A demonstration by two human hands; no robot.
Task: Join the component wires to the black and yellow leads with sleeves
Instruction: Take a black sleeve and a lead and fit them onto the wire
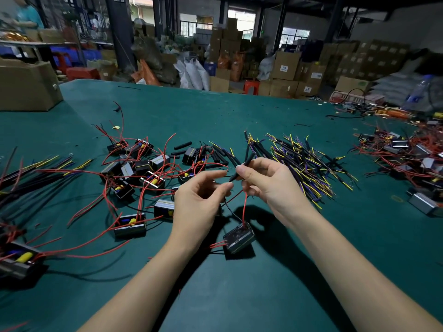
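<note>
Green table (239, 295) bare near its front edge, right hand (266, 180) fingers pinching black sleeve (241, 167), left hand (199, 200) fingers loosely curled

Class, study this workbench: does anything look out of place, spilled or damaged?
Nothing looks damaged. Small black offcuts lie scattered over the green table, and components sit tangled in red wires rather than sorted.

The left hand (200, 196) hides part of a component behind it. Whether its fingertips touch any wire is too fine to tell. Far-right bench clutter (383, 111) is blurred.
</note>
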